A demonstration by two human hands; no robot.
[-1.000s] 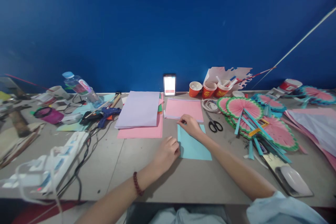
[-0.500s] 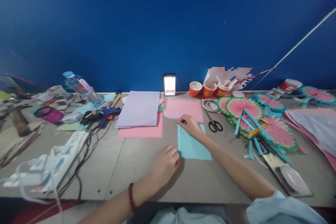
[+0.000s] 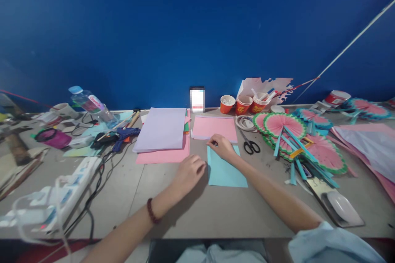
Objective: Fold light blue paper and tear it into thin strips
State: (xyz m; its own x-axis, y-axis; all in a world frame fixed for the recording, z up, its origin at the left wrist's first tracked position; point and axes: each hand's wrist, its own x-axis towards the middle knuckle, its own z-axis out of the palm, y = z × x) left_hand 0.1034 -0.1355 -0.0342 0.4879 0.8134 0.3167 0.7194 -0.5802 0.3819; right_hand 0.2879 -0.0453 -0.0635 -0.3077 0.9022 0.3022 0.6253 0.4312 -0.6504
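A light-blue sheet of paper (image 3: 226,174) lies flat on the table in front of me, with a narrow strip along its left side. My right hand (image 3: 224,148) is at its upper left corner, fingers closed in a pinch on the paper there; the exact contact is partly hidden. My left hand (image 3: 189,173) hovers just left of the sheet, apart from it, fingers curled together with nothing seen in them. Beyond the right hand lies a pink sheet (image 3: 215,126). Black-handled scissors (image 3: 252,147) rest to the right of the blue sheet.
Lilac paper (image 3: 162,127) over pink sheets lies left. Pink-and-green paper fans (image 3: 285,125) and a white mouse (image 3: 341,206) are at right. Red paper cups (image 3: 243,106) and a phone (image 3: 197,100) stand by the wall. A power strip (image 3: 82,181) with cables occupies the left.
My left hand drew back along the blue sheet's left edge, then lifted away forward and left. The right hand has stayed at the corner. The view has shifted slightly.
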